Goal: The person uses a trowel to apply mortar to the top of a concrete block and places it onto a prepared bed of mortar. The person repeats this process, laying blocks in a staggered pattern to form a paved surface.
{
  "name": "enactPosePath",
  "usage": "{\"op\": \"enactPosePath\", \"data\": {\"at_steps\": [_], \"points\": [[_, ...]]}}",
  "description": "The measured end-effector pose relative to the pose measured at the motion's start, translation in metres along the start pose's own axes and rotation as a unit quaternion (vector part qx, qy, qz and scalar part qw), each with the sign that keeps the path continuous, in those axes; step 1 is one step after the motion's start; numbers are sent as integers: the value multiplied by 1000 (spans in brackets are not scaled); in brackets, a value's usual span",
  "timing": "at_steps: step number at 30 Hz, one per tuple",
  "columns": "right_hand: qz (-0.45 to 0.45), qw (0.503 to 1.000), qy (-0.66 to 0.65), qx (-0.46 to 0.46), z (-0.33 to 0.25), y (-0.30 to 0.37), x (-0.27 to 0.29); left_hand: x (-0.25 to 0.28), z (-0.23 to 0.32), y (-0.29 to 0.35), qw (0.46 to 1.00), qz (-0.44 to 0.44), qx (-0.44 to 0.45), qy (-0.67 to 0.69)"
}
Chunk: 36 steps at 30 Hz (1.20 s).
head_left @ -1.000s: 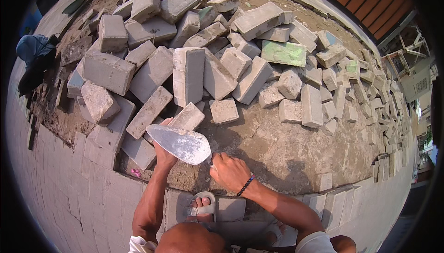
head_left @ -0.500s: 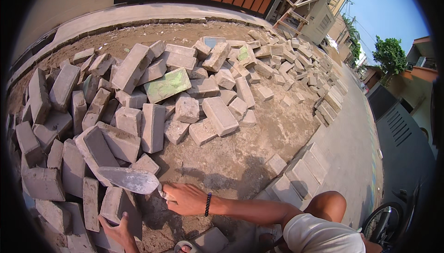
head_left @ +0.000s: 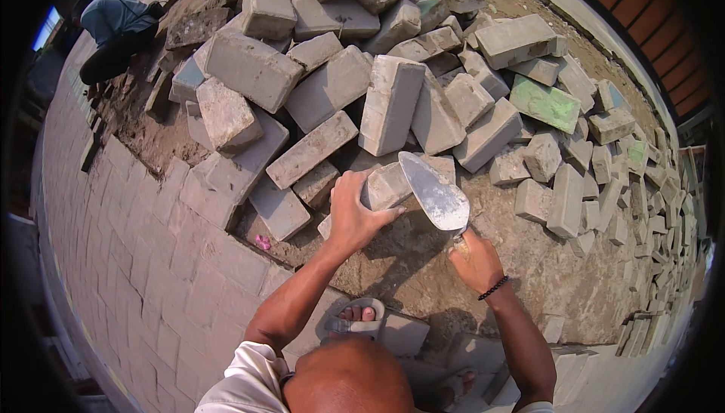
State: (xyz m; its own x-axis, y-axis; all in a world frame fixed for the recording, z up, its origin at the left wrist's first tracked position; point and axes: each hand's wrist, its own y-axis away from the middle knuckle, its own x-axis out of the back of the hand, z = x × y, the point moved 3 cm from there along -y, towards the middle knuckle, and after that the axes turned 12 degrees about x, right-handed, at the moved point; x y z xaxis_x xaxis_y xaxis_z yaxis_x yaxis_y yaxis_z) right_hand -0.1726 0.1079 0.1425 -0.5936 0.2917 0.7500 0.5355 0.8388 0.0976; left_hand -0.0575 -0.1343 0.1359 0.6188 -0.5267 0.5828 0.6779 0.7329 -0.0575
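Note:
My left hand (head_left: 353,213) is closed around the near end of a grey concrete paving block (head_left: 387,186), with the thumb along its front side and the fingers at its left end. Its underside is hidden. In my right hand (head_left: 477,260) is a trowel (head_left: 438,194), gripped by its handle. The trowel's leaf-shaped metal blade, smeared pale, points up and left, close beside the block's right side. Just behind, a taller block (head_left: 391,103) leans in the pile.
A jumbled heap of paving blocks spreads behind and to the right, one of them green-topped (head_left: 545,103). Laid paving (head_left: 151,247) covers the left. Bare soil (head_left: 529,269) lies to the right. Another person (head_left: 117,32) crouches at the far left.
The view has swung left, bringing the laid paving and the crouching person into sight. My left hand stays on a block, and my right hand still holds the trowel.

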Motion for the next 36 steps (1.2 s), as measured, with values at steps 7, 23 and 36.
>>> {"op": "enactPosePath", "data": {"at_steps": [7,23,36], "points": [[8,1000,-9,22,-11,-12,-1,1,-8,-7,998,-7,36,52],[-22,999,42,12,-22,-18,16,-3,2,-12,999,-9,37,18],[-7,993,4,-114,46,31,10,37,16,-38,994,-91,48,21]]}}
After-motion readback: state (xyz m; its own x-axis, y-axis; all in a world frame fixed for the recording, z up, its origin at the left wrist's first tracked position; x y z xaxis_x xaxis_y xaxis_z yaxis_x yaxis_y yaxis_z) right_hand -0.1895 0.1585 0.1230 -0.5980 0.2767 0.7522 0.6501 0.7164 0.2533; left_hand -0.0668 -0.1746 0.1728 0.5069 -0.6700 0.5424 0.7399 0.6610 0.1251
